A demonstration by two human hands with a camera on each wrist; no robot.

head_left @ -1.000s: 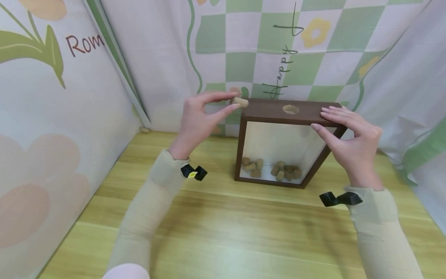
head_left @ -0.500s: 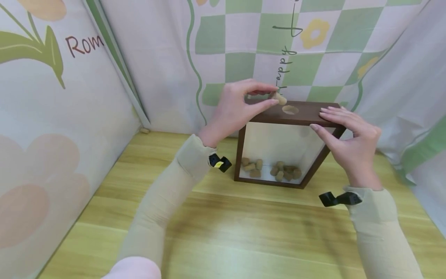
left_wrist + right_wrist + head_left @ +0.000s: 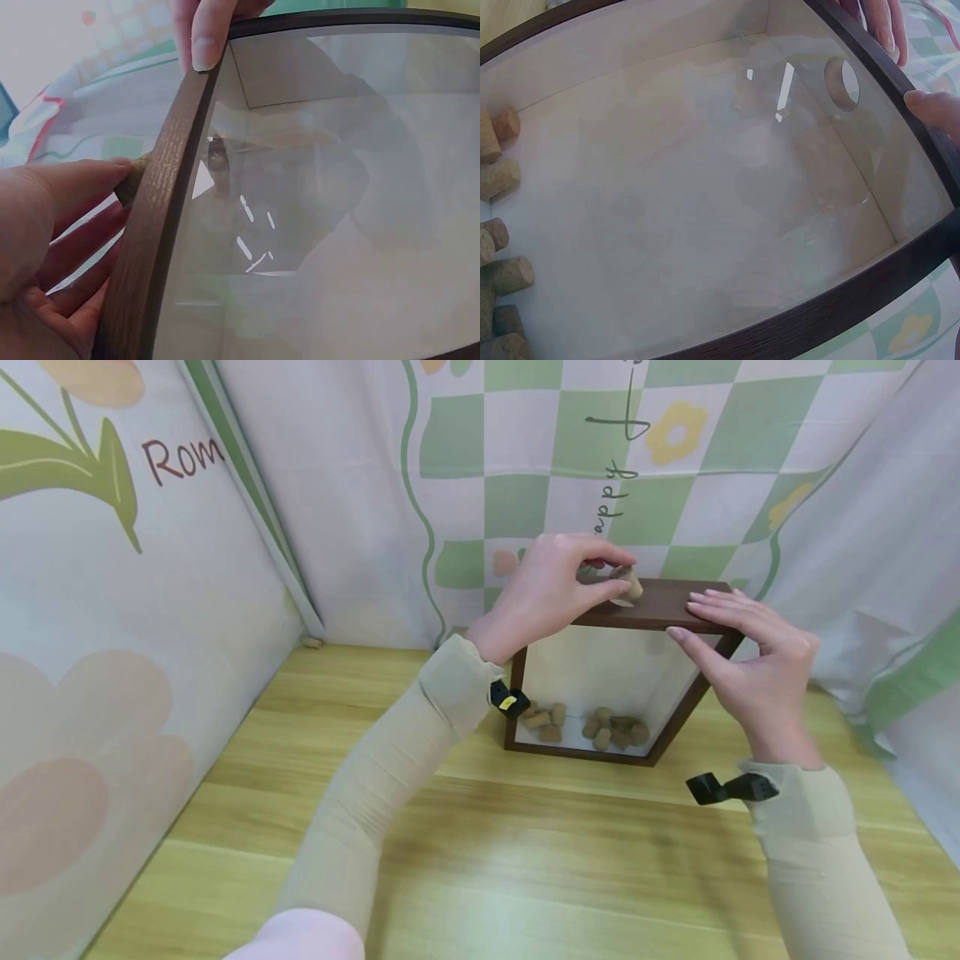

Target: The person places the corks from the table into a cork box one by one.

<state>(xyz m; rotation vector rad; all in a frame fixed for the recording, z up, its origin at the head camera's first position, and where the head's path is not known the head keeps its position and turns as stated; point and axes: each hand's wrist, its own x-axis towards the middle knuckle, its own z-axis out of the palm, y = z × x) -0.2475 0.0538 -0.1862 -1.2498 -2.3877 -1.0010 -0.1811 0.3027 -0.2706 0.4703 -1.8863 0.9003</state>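
A cork (image 3: pixel 633 583) is pinched between the thumb and fingers of my left hand (image 3: pixel 551 585), right at the round hole in the top of a dark wooden box frame (image 3: pixel 678 600). The left wrist view shows the cork (image 3: pixel 132 180) partly hidden behind the frame's edge. My right hand (image 3: pixel 772 668) grips the frame's top right corner, fingers on top and thumb on the front edge. Behind the clear front panel, several corks (image 3: pixel 615 729) lie at the bottom in two groups. From the right wrist, the hole (image 3: pixel 843 83) shows through the panel.
The box stands on a wood-grain table (image 3: pixel 480 860) near a checkered curtain (image 3: pixel 517 506) at the back. A small cork-coloured piece (image 3: pixel 312 642) lies in the far left corner. A printed fabric wall (image 3: pixel 112 610) borders the left side.
My left hand has carried the cork rightward from beyond the box's left edge to the hole in its top. The right hand and the box have stayed put.
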